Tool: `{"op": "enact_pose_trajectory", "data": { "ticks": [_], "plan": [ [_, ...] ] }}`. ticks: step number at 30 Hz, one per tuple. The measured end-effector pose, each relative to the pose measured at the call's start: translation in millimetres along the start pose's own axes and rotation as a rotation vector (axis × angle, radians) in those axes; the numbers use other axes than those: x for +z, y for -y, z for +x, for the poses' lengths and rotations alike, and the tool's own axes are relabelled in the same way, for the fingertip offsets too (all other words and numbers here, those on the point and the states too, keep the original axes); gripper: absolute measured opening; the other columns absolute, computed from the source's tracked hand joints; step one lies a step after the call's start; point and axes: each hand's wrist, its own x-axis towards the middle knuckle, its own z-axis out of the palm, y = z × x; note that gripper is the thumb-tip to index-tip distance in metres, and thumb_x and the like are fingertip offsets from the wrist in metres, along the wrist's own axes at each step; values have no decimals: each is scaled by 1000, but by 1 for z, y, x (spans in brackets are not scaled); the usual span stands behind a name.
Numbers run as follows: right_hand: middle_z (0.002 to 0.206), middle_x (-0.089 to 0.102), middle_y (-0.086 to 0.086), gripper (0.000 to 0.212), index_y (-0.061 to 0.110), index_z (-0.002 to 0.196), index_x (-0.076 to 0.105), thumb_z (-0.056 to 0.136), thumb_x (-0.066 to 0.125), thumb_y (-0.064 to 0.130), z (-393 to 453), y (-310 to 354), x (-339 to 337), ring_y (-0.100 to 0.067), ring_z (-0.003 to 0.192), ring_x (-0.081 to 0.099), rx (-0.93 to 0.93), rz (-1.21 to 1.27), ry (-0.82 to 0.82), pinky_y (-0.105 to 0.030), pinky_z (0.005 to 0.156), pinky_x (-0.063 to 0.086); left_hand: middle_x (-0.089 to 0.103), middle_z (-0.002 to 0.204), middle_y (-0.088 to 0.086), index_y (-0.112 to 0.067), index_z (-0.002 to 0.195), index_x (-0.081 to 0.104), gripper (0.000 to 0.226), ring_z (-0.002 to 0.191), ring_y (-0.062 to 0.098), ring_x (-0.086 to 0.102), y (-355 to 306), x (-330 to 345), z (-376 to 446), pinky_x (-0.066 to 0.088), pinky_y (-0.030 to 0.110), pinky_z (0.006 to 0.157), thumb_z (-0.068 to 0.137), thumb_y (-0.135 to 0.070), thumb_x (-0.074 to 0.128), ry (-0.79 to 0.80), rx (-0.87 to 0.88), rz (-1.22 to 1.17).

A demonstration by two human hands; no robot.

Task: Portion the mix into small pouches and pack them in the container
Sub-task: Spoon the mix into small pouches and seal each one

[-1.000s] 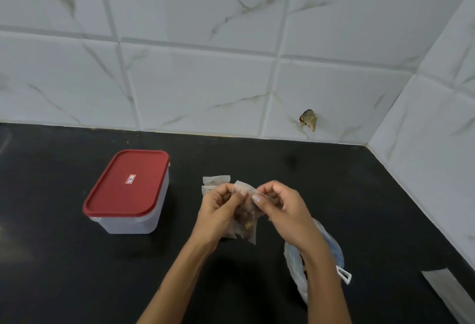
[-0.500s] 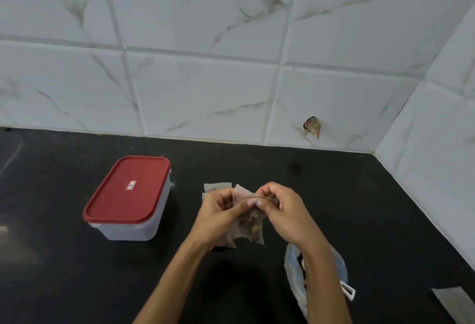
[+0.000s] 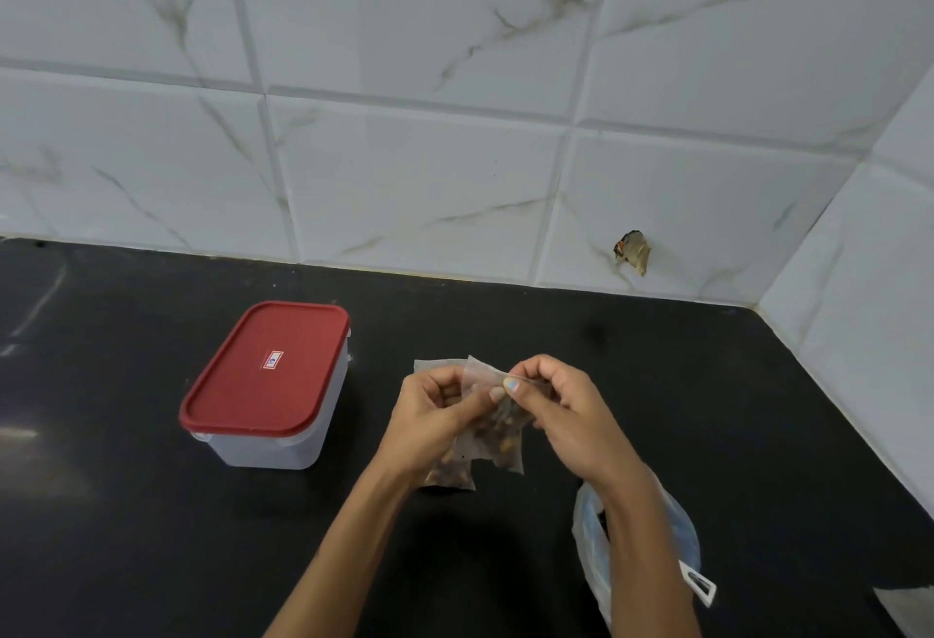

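Observation:
A small clear pouch (image 3: 498,435) with brown mix in it hangs between my hands above the black counter (image 3: 151,536). My left hand (image 3: 429,415) and my right hand (image 3: 561,410) both pinch its top edge. A second filled pouch (image 3: 447,475) lies on the counter just below my left hand. An empty pouch (image 3: 429,365) peeks out behind my left hand. The white container (image 3: 273,445) with its red lid (image 3: 265,367) on stands to the left. A larger plastic bag (image 3: 591,536) with a white clip lies under my right forearm.
White marble-look tiled walls (image 3: 404,182) close the counter at the back and on the right. A small brown scrap (image 3: 632,250) sticks to the back wall. A pale sheet (image 3: 909,607) lies at the bottom right corner.
My hands and the pouch have stayed in nearly the same place. The view has shifted slightly, and the fingers have worked along the pouch's top edge.

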Motion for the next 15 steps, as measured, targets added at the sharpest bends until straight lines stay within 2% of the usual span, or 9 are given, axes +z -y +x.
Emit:
{"op": "enact_pose_trajectory", "data": {
  "ticks": [5,9,13,15],
  "plan": [
    [82,67,-1,9,16,88,64,93,58,19,-3,1,-5,-3,71,62,-14,66,-24,-18,61,49,70,89,14,-17,80,77,10,87,29,66,1,4,-2,53,50,83,80,-23,69,-106,36,-95],
    [77,68,-1,1,20,85,67,86,67,20,-5,2,-3,-15,72,65,-53,89,-53,-33,64,57,73,88,13,-18,84,77,9,85,26,70,-1,8,-7,57,42,76,77,-18,72,-108,69,-131],
    [77,70,-4,5,20,88,70,86,68,24,-9,3,2,-21,73,67,-87,84,-67,-38,64,58,73,91,17,-14,85,77,12,88,31,70,-2,13,-12,57,44,79,75,-15,70,-104,78,-157],
    [74,69,-2,4,19,86,70,87,68,23,-12,2,1,-20,71,67,-97,87,-78,-35,64,58,73,90,18,-13,86,77,9,88,32,70,-2,14,-14,57,46,80,79,-17,72,-82,74,-163]
  ]
}}
